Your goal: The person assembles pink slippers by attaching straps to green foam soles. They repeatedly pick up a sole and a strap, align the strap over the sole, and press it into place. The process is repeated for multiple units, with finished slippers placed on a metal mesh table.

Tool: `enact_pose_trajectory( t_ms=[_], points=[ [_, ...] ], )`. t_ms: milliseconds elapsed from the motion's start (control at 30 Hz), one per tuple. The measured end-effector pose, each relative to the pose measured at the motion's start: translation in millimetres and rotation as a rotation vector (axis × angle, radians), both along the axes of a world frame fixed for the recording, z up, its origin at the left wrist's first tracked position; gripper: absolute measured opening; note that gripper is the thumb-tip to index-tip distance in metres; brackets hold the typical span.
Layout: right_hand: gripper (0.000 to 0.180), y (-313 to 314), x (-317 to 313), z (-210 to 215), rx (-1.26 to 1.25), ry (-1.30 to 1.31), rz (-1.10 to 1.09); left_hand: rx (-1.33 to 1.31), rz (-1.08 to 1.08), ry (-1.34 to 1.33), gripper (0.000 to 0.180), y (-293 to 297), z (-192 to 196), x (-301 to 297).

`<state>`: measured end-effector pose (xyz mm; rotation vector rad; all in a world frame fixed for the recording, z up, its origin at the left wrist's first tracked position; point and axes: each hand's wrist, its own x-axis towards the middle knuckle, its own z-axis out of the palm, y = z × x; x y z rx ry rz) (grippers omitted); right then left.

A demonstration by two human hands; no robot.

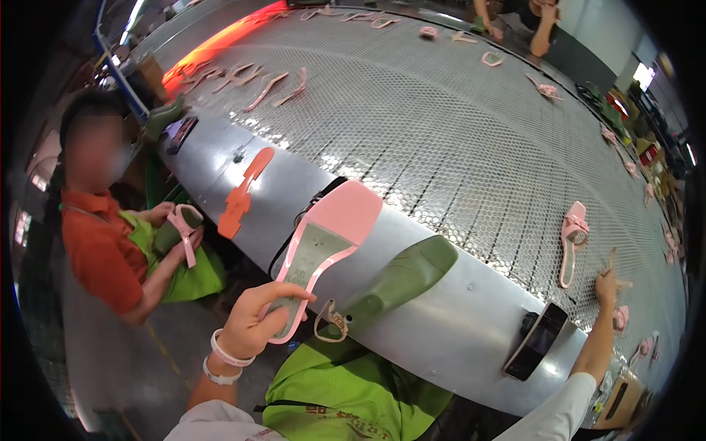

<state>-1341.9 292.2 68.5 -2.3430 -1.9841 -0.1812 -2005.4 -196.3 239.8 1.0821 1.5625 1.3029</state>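
My left hand grips the narrow heel end of a pink sandal sole, thumb on its grey-green middle; the broad toe end points away. Beside it a green shoe last lies across the metal ledge, toe pointing far right. A small beige strap loop is at the last's near end. At the right, my right hand reaches over the mesh conveyor with fingers stretched and nothing visible in it. Just left of that hand a pink sandal rests on the mesh.
An orange flat template and a dark phone lie on the metal ledge. To the left, a co-worker holds a pink sandal on a green last. Several sandals and straps ride the conveyor; a red-glowing opening stands far left.
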Motion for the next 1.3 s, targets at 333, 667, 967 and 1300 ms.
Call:
enact_pose_trajectory(
  t_ms=[333, 667, 967, 1300],
  points=[
    [0.051, -25, 25, 36, 0.132, 0.021, 0.004, 0.027, -0.036, -0.025, 0.037, 7, 17, 59],
    [0.066, 165, 51, -65, 0.239, 0.259, 0.168, 0.007, -0.042, 0.03, 0.037, 113, -61, 87],
    [0.038, 175, 33, -83, 0.299, 0.153, -0.058, 0.03, -0.046, -0.012, 0.035, 156, -90, 67],
    [0.022, -61, -57, 99, 0.506, 0.656, 1.54, 0.167, -0.132, -0.259, 0.065, 218, -114, 328]
  ],
)
